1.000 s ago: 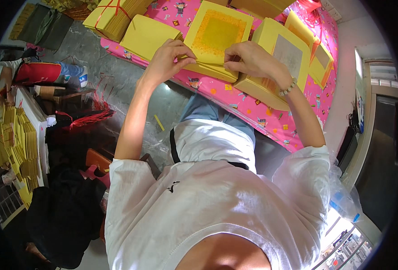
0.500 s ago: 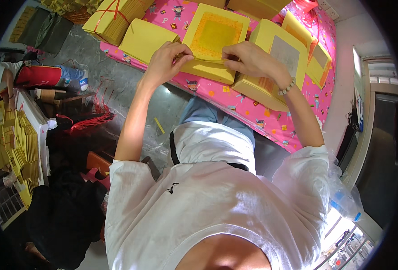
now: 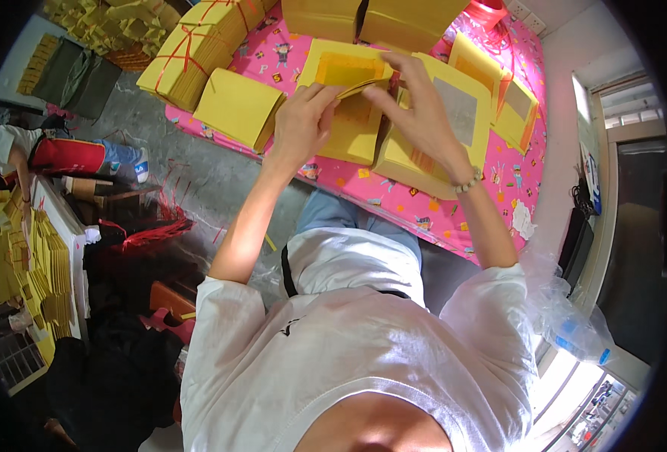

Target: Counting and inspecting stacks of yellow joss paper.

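Observation:
On the pink-patterned table, a stack of yellow paper (image 3: 352, 147) with an orange printed square lies in front of me. A few sheets of yellow paper (image 3: 365, 85) are lifted off it and curl up between my hands. My left hand (image 3: 302, 126) is closed, pinching the left end of the lifted sheets. With thumb below and fingers above, my right hand (image 3: 418, 109) grips their right end. Right of it lies another yellow stack with a grey square (image 3: 455, 107), partly under my right wrist. A folded yellow paper pile (image 3: 239, 105) sits to the left.
Yellow bundles tied with red string (image 3: 186, 56) stand at the far left of the table (image 3: 439, 215). Taller yellow stacks (image 3: 412, 22) line its back. Red string (image 3: 491, 19) lies at the back right. A person in a red apron (image 3: 66, 153) works at a side table.
The lifted sheets have risen and folded away from me, with both hands moving up and over the stack. The view has shifted, so the table sits lower.

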